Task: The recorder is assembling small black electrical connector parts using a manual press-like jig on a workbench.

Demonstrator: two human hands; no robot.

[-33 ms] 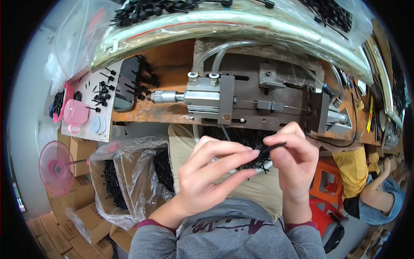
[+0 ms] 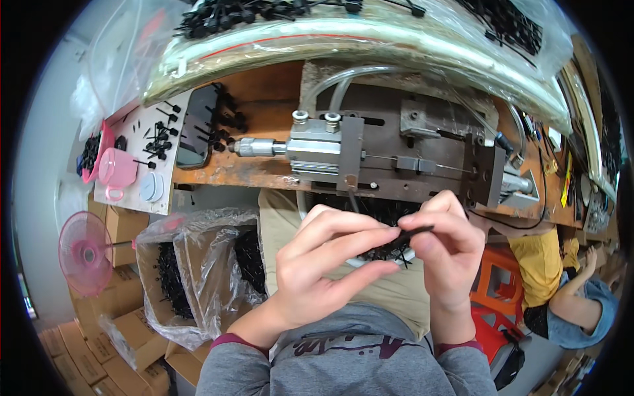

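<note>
Right grip nearer: I'm pinching a slim black rod between thumb and finger, its long axis running leftward toward my left grip, which is hovering parted just beside.

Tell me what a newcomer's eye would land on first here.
Probably the hands at centre: the right hand pinches a slim black part, with the left hand close beside it. Just beyond, a silver pneumatic cylinder sits on the wooden bench. At far left, a pink fan stands out beside cardboard boxes.
</note>
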